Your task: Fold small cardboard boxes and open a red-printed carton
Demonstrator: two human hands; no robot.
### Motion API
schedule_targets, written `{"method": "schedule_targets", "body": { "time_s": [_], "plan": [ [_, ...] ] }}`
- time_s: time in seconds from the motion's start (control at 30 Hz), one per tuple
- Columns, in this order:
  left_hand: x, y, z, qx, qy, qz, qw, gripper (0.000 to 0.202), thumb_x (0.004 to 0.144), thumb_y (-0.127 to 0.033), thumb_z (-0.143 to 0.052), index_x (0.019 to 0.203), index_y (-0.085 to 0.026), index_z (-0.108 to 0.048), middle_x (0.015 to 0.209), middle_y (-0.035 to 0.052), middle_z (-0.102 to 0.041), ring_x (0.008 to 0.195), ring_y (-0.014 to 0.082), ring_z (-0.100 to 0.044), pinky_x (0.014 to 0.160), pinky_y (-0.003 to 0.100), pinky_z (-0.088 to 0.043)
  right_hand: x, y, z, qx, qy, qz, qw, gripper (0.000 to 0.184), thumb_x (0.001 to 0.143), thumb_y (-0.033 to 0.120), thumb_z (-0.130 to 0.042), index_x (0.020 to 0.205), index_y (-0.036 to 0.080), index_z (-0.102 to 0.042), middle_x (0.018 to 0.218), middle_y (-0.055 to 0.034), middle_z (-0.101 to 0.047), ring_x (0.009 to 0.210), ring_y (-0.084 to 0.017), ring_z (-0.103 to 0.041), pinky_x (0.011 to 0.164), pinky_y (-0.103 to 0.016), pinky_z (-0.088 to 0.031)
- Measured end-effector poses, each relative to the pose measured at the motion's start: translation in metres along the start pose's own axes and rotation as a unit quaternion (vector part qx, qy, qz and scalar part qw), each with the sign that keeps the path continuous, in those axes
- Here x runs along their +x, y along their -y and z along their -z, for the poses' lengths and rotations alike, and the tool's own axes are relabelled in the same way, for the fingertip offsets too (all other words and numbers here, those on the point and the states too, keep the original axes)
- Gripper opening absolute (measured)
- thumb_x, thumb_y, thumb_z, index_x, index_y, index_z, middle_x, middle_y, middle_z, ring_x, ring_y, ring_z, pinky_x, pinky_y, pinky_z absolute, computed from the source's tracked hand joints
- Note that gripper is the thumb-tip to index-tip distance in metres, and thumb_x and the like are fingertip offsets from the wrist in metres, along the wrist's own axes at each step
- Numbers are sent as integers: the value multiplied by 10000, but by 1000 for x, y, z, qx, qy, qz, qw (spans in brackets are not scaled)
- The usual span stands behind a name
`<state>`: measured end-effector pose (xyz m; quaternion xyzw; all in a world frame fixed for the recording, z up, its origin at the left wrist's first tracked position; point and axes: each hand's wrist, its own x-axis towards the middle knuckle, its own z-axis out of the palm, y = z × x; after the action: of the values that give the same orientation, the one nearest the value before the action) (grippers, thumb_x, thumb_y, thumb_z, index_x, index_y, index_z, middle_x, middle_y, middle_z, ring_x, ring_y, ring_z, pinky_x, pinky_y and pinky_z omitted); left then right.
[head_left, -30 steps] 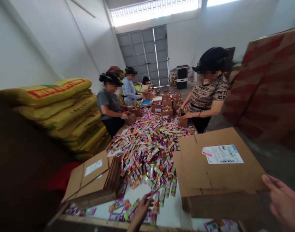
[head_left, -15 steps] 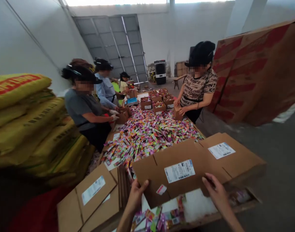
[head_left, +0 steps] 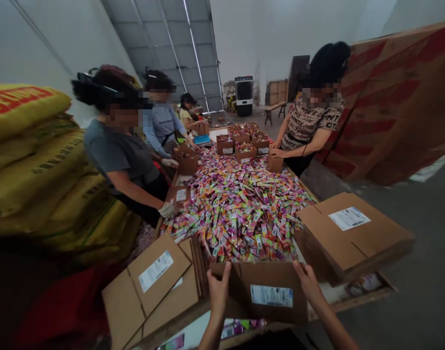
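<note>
Pinches 1 labelled carton at opposite ends with left hand and right hand, likely for balance, between 2 cardboard stacks apparently placed for reach.

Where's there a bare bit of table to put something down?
Small white patches of table show near the front: one between the left cardboard stack and the held carton, another between that carton and the right cardboard stack. The middle is crowded with a heap of packets, and boxes of packets stand beyond it.
</note>
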<state>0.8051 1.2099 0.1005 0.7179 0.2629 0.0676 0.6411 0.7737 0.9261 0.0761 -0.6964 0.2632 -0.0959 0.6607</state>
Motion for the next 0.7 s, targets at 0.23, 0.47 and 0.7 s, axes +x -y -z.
{"method": "schedule_targets", "body": {
  "time_s": [0.23, 0.47, 0.7],
  "plan": [
    [15, 30, -6, -82, 104, 109, 985, 746, 469, -536, -885, 1055, -195, -574, 1066, 126, -729, 1134, 345, -660, 1046, 450, -476, -8, -7, 9, 12, 87, 29, 996, 818, 816, 882, -340, 885, 198, -783, 995, -132, -767, 966, -291, -676, 939, -407, -532],
    [20, 27, -19, -92, 154, 137, 974, 698, 562, -536, -857, 1099, -175, -596, 1238, 150, -684, 1319, 351, -552, 1147, 447, -390, 7, -37, 16, 13, 86, 82, 993, 789, 875, 827, -312, 1053, 218, -781, 1166, -135, -743, 1201, -326, -622, 1136, -502, -415],
    [-2, 31, -48, -110, 281, 108, 947, 599, 602, -434, -777, 1141, -228, -617, 1226, 105, -679, 1282, 361, -549, 1132, 460, -390, 11, -59, -10, 96, 71, -19, 993, 859, 845, 851, -328, 1356, 227, -625, 1440, -102, -594, 1452, -290, -415, 1217, -445, -341]
  ]
}}
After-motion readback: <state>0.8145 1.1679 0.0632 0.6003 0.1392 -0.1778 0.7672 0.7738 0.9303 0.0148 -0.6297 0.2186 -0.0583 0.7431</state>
